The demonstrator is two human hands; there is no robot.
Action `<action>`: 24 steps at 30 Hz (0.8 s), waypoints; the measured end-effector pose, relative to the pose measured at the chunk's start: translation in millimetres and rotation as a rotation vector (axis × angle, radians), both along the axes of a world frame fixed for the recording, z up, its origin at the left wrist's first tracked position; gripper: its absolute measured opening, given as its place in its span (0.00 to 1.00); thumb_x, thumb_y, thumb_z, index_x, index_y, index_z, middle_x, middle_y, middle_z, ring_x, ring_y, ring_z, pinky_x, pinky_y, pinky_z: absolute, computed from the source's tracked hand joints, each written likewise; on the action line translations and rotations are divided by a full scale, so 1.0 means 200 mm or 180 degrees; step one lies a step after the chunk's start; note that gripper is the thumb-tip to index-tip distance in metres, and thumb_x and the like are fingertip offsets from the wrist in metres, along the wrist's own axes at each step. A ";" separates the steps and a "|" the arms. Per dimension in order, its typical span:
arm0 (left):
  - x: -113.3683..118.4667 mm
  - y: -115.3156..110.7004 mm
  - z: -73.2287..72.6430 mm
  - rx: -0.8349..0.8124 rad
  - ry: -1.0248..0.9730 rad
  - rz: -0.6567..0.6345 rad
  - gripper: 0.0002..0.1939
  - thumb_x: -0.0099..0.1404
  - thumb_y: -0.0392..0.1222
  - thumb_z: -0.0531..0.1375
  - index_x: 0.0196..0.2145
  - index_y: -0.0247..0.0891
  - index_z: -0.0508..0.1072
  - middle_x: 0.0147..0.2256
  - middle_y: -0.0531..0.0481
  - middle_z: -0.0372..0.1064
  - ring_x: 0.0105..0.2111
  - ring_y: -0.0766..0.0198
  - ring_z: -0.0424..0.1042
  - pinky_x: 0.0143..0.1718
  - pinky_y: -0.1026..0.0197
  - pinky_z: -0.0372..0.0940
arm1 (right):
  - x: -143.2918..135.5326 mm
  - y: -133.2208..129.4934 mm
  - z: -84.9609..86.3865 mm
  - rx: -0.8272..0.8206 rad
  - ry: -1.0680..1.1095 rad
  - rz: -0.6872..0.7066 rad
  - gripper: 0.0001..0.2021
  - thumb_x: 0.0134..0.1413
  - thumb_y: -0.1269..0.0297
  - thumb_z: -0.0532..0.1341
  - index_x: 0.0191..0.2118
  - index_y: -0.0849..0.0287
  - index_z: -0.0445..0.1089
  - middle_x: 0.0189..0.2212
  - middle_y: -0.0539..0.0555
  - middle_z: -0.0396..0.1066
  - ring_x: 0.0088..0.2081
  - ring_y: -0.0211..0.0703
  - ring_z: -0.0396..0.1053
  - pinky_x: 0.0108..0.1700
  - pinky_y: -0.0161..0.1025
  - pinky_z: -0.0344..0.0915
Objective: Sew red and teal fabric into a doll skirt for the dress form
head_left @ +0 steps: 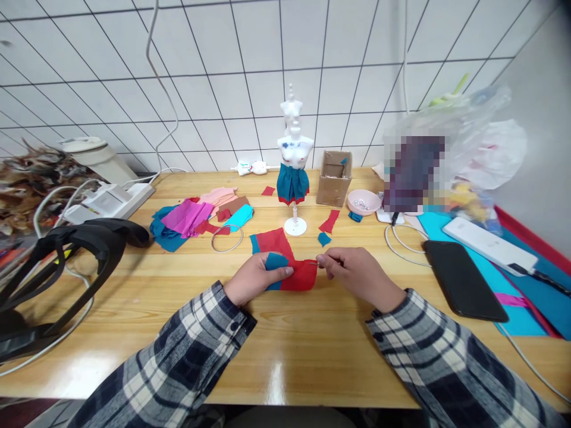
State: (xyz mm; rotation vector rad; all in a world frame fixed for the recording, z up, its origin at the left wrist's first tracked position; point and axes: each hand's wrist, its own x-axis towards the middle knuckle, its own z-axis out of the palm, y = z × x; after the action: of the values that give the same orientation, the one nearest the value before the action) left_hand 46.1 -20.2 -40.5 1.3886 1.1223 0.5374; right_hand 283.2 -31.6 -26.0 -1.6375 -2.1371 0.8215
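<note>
My left hand (pixel 255 276) is closed on a red and teal piece of cloth (pixel 301 277), its thumb pressed on top near a fold. Part of the cloth spreads flat behind the hand, towards the stand. My right hand (pixel 352 270) pinches a thin needle (pixel 313 263) at the cloth's right edge; any thread is too fine to make out. Behind the hands a small white dress form (pixel 295 152) wears a teal skirt (pixel 293 183) with a red hem. Near it lie a red scrap (pixel 330 222) and a teal scrap (pixel 324 239).
At the left are a pile of coloured cloth (pixel 190 219), a hoop (pixel 227 238), a black headset (pixel 89 261) and a power strip (pixel 111 201). A cardboard box (pixel 333 187) and a pink bowl (pixel 363 203) stand behind. A black phone (pixel 470 279) and cables lie right.
</note>
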 end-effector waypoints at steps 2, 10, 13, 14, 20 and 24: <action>0.00 0.00 0.00 -0.0037 0.0009 -0.0012 0.21 0.56 0.55 0.65 0.22 0.36 0.63 0.19 0.58 0.57 0.19 0.72 0.54 0.20 0.67 0.51 | 0.00 0.00 0.00 0.0019 -0.0031 0.0026 0.24 0.65 0.47 0.49 0.26 0.55 0.70 0.25 0.49 0.74 0.28 0.39 0.68 0.30 0.36 0.53; 0.01 0.00 0.01 0.0048 0.0103 0.0039 0.21 0.56 0.54 0.66 0.22 0.35 0.64 0.20 0.58 0.59 0.20 0.72 0.55 0.22 0.67 0.52 | -0.02 -0.01 -0.01 0.0131 -0.0093 0.0020 0.23 0.64 0.45 0.49 0.30 0.55 0.70 0.24 0.49 0.71 0.28 0.39 0.66 0.29 0.36 0.51; 0.02 -0.01 0.01 0.0042 0.0134 0.0086 0.21 0.56 0.55 0.65 0.22 0.36 0.64 0.20 0.58 0.59 0.20 0.72 0.55 0.22 0.67 0.52 | -0.03 -0.01 -0.01 0.0111 -0.0033 0.0013 0.24 0.65 0.45 0.49 0.27 0.56 0.68 0.23 0.48 0.71 0.27 0.39 0.66 0.29 0.36 0.51; 0.02 -0.01 0.01 0.0041 0.0157 0.0082 0.21 0.55 0.55 0.65 0.22 0.36 0.64 0.19 0.58 0.58 0.20 0.72 0.55 0.22 0.67 0.52 | -0.03 -0.01 -0.01 0.0111 -0.0002 -0.0006 0.24 0.65 0.46 0.49 0.26 0.56 0.67 0.23 0.48 0.70 0.27 0.38 0.65 0.29 0.36 0.51; 0.03 -0.01 0.02 0.0083 0.0226 0.0112 0.22 0.55 0.56 0.65 0.22 0.36 0.63 0.19 0.58 0.59 0.20 0.72 0.55 0.23 0.66 0.52 | -0.05 -0.01 -0.03 0.0108 0.0065 -0.0036 0.23 0.65 0.47 0.49 0.26 0.56 0.66 0.21 0.48 0.69 0.26 0.38 0.63 0.28 0.35 0.49; 0.03 -0.01 0.02 0.0088 0.0223 0.0095 0.21 0.56 0.55 0.65 0.22 0.36 0.63 0.19 0.59 0.58 0.20 0.72 0.54 0.22 0.66 0.51 | -0.05 -0.01 -0.04 0.0197 0.0083 -0.0163 0.22 0.64 0.45 0.51 0.26 0.56 0.65 0.21 0.47 0.67 0.25 0.37 0.62 0.28 0.36 0.47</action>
State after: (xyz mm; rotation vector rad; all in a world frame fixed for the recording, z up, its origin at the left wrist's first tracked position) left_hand 51.6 -23.0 -36.5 1.4256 1.1976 0.5308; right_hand 273.1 -34.3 -34.5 -1.6345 -2.0728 0.7498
